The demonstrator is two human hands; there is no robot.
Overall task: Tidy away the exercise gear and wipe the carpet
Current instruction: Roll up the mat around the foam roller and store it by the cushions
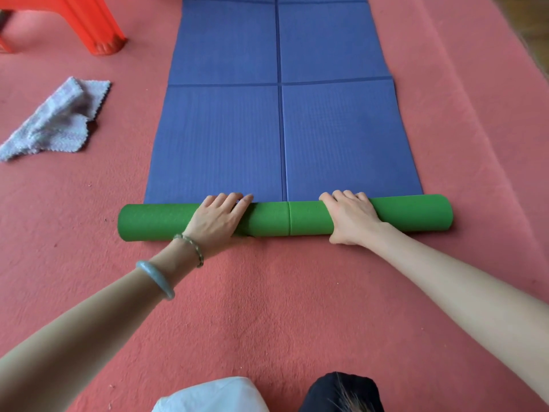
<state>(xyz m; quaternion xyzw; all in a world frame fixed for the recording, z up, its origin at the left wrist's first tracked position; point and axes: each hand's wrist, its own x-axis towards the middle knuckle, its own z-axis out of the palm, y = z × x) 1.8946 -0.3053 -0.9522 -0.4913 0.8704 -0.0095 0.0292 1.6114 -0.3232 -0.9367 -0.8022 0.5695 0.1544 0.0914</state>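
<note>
An exercise mat, blue on top with fold creases, lies lengthwise on the red carpet. Its near end is rolled into a green tube lying crosswise. My left hand presses on the roll left of centre, fingers spread over its top. To the right of centre, my right hand grips the roll with the fingers curled over its far side. A grey cloth lies crumpled on the carpet to the left of the mat.
A red plastic stool stands at the far left. Bare floor shows beyond the carpet's right edge. My knees, in white and black fabric, are at the bottom of the view.
</note>
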